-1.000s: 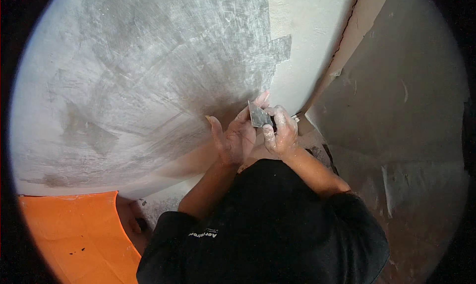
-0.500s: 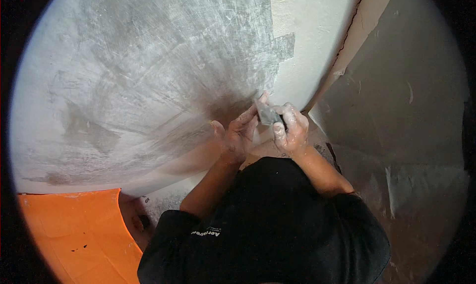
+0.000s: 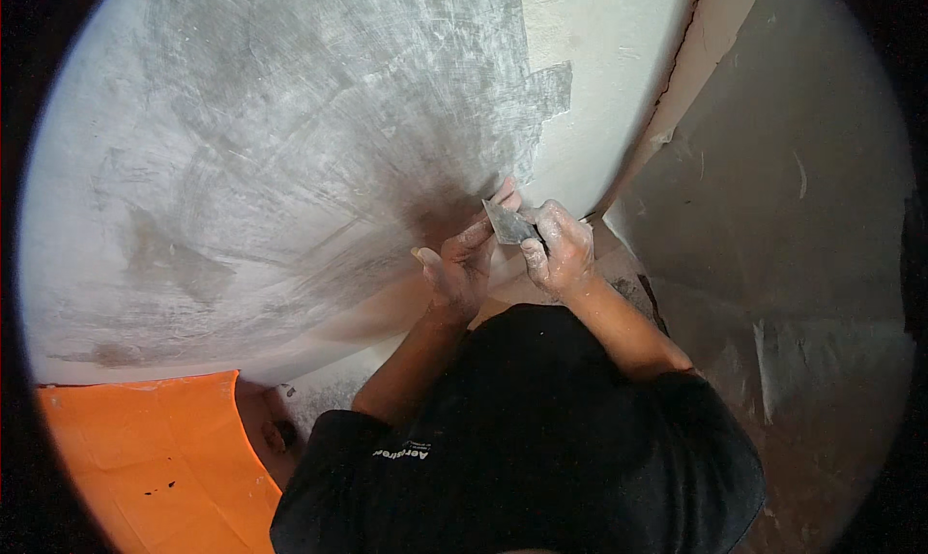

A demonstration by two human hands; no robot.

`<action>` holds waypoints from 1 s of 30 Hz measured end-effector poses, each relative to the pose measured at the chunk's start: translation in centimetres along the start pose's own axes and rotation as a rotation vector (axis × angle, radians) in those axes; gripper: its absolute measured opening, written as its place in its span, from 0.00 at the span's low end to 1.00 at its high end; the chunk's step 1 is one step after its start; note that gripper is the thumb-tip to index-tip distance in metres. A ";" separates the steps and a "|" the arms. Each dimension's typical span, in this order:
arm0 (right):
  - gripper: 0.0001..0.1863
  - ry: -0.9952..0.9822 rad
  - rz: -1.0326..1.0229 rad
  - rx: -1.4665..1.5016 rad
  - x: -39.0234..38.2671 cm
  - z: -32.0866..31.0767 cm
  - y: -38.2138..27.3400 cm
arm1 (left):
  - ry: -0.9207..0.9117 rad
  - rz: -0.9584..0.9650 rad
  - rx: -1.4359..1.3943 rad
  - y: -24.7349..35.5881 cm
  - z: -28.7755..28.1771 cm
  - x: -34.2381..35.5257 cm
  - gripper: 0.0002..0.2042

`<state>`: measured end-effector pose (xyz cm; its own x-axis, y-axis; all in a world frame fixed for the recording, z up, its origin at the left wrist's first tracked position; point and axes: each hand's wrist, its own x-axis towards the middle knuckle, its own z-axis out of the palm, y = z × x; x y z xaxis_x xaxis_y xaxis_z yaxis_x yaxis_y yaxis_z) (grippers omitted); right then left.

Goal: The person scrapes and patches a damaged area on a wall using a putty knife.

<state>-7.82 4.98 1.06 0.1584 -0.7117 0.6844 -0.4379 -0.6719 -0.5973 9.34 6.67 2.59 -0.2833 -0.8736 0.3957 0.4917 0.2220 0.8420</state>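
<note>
A small putty knife (image 3: 508,223) with a flat grey blade is gripped in my right hand (image 3: 565,251), its fingers wrapped round the handle. Dusty white residue covers both hands. My left hand (image 3: 460,272) is open, thumb apart and fingers stretched out. The blade lies across its fingers, hiding part of them; whether it presses on them I cannot tell. Just beyond both hands stands the wall (image 3: 319,119), smeared with streaky grey coating over a paler surface.
At the right hangs a large grey-brown sheet (image 3: 793,187), beside a wall edge with a dark crack (image 3: 681,56). An orange sheet (image 3: 155,457) lies at the lower left. Pale dust marks the floor (image 3: 333,385) next to it.
My right hand has shifted slightly left with the putty knife, and the blade has turned so its flat side shows more. My left hand has barely moved.
</note>
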 end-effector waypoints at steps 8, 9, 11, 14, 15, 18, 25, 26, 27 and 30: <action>0.16 0.085 0.095 0.052 -0.4 -0.3 1.4 | 0.086 -0.090 0.021 1.9 0.6 0.1 0.63; 0.16 0.083 0.094 0.053 -0.1 -0.4 1.0 | 0.079 -0.141 -0.006 1.9 0.5 0.1 0.64; 0.24 0.132 -0.011 0.082 0.6 -0.7 -0.3 | 0.073 -0.192 -0.033 1.9 0.6 0.4 0.65; 0.24 0.125 -0.083 0.073 0.7 -0.3 -0.6 | 0.032 -0.157 -0.180 1.9 1.6 0.6 0.67; 0.25 0.126 -0.116 0.074 0.8 -0.4 -0.7 | 0.039 -0.153 -0.190 2.2 2.0 0.9 0.68; 0.22 0.111 -0.053 0.054 0.7 -0.6 -0.7 | 0.059 -0.161 -0.210 2.9 3.2 1.1 0.71; 0.20 0.072 0.034 -0.031 0.5 -0.8 -0.5 | 0.092 -0.174 -0.125 3.2 4.0 1.1 0.72; 0.20 0.072 0.034 -0.030 0.5 -0.8 -0.5 | 0.092 -0.174 -0.124 3.2 4.0 1.1 0.72; 0.20 0.072 0.034 -0.038 0.4 -0.7 -0.4 | 0.085 -0.173 -0.107 3.1 4.0 1.0 0.72; 0.21 0.067 0.025 -0.050 0.3 -0.7 -0.2 | 0.093 -0.167 -0.079 2.6 3.9 0.9 0.72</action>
<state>-8.25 5.02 1.68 0.0882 -0.7114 0.6972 -0.4847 -0.6421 -0.5939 7.13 8.12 6.57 -0.2912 -0.9324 0.2141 0.5085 0.0387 0.8602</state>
